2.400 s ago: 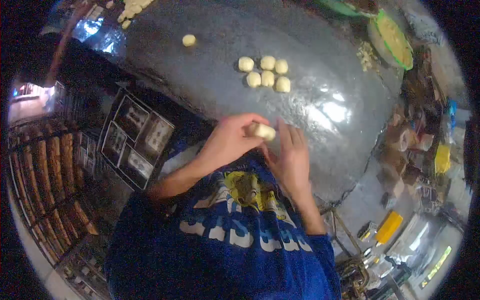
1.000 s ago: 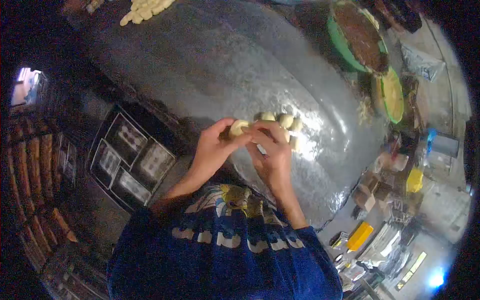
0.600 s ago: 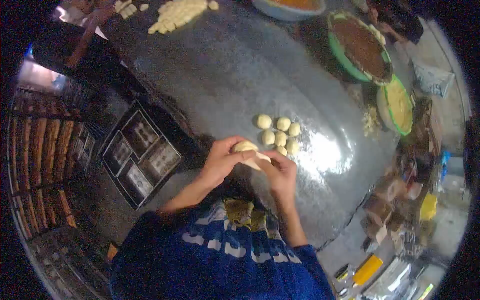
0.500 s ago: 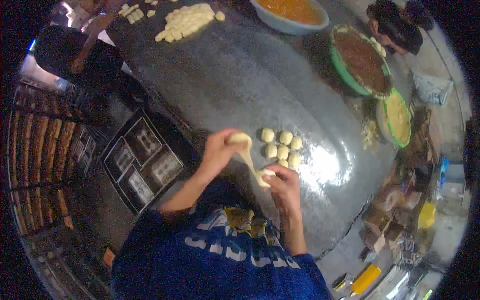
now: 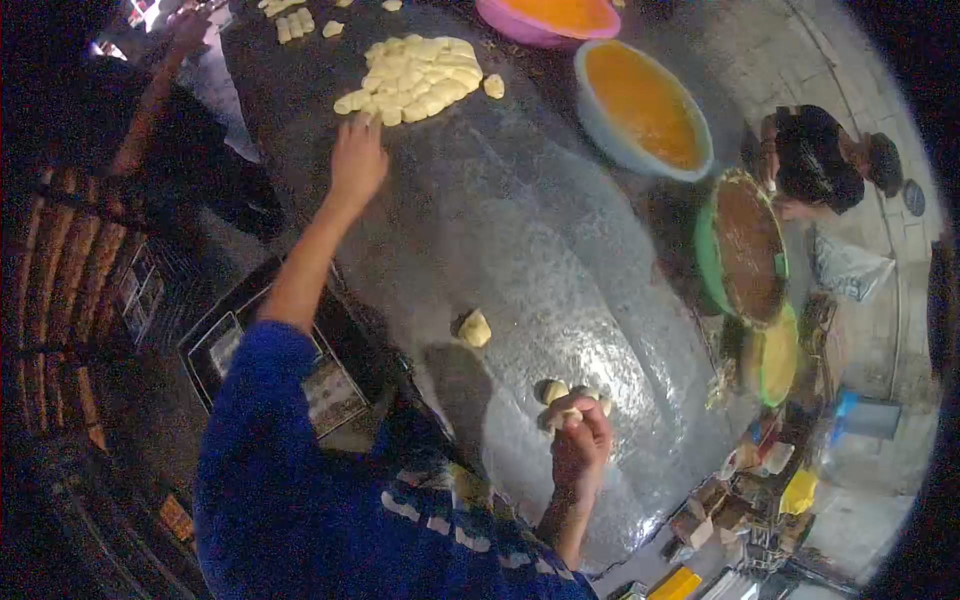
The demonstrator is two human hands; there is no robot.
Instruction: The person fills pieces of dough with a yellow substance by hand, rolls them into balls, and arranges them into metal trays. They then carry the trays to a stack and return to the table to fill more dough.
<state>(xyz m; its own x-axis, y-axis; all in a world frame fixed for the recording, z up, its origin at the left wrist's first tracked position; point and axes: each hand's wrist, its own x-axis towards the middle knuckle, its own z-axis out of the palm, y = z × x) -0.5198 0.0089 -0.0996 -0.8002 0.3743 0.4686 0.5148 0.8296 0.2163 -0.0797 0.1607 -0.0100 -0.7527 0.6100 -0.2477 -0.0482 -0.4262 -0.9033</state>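
Left hand [image 5: 358, 160] touches dough pile [image 5: 418, 78]; right hand [image 5: 581, 440] grips dough ball [image 5: 568, 417].

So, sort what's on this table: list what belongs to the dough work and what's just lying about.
In the work:
- left hand, reaching at the pile of dough pieces
- right hand, closed on a dough piece
- dough balls beside it
- loose dough lump

Lying about:
- bowl of orange filling
- pink bowl
- green bowl of brown filling

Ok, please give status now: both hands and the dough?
Left hand stretched out, touching dough pile. Right hand closed on small dough piece beside the balls. One lump lies loose between.
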